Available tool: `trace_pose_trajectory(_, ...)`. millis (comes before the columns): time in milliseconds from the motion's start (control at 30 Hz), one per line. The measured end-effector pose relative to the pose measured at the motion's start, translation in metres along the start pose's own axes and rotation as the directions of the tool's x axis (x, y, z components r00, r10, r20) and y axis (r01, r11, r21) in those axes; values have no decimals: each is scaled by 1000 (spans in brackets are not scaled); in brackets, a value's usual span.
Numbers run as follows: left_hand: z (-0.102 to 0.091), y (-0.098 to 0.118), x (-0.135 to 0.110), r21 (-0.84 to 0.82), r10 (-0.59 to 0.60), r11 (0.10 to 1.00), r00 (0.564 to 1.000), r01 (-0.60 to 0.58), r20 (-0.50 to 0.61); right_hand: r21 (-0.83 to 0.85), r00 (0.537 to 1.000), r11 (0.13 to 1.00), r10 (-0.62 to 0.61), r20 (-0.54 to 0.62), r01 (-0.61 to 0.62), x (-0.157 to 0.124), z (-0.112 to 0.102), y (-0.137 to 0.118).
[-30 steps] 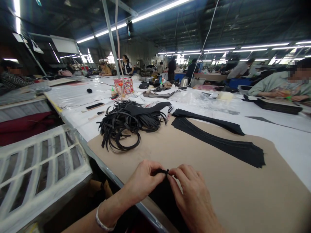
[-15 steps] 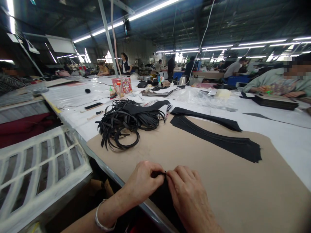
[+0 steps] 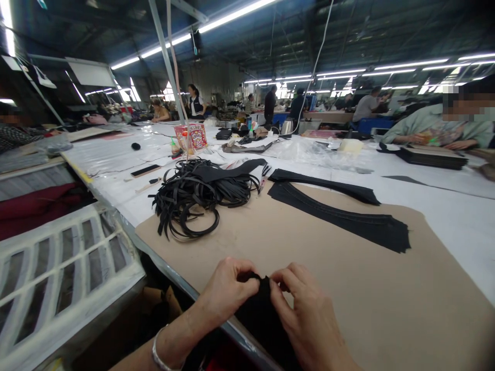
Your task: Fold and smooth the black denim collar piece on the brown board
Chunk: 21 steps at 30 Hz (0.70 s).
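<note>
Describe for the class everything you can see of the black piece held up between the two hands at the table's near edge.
The black piece looks like soft, matte cloth, plain and dark, with few details showing. Its upper edge is gathered and uneven, with a small raised tip between the hands. The left hand pinches that edge; the fingertips of the right hand meet it alongside, though their grip is unclear. The rest slopes down towards the wearer, partly hidden by the right hand, so its full shape cannot be told.

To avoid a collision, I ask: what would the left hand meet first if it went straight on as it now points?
Past the cloth it pinches, the left hand would probably meet the right hand first, though depth is unclear.
</note>
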<state>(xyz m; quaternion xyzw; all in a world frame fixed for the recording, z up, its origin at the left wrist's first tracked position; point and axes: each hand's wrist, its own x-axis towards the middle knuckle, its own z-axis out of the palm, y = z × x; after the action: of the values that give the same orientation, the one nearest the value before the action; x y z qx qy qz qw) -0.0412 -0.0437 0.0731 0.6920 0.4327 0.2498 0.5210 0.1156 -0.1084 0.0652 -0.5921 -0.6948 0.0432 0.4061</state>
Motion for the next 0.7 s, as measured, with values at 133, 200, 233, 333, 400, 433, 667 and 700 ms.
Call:
trace_pose_trajectory(133,-1,-2,2,-68,-72,995,997,74,29,175,977,964,185,108,-202,0,-10,-3)
trace_pose_trajectory(200,-1,-1,3,-126,-105,986,993,111,50,266,963,934,193,190,-240,0,-15,-3)
trace_pose_trajectory(233,-2,0,4,-163,-121,978,991,128,53,311,955,914,196,225,-261,0,-17,-3)
trace_pose_trajectory(333,-2,5,4,-247,-150,956,987,159,54,393,914,835,289,284,-386,-2,-21,0)
trace_pose_trajectory(400,-3,7,4,-259,-153,952,987,162,53,388,880,798,352,318,-460,-3,-20,2)
trace_pose_trajectory(433,-2,8,4,-259,-153,952,986,164,61,380,864,788,365,347,-485,-3,-19,2)
trace_pose_trajectory(667,-1,7,1,-132,-91,986,990,105,111,347,839,784,375,395,-514,2,-11,-10)
trace_pose_trajectory(700,-1,7,0,-117,-80,989,990,93,113,343,840,787,375,392,-512,2,-11,-12)
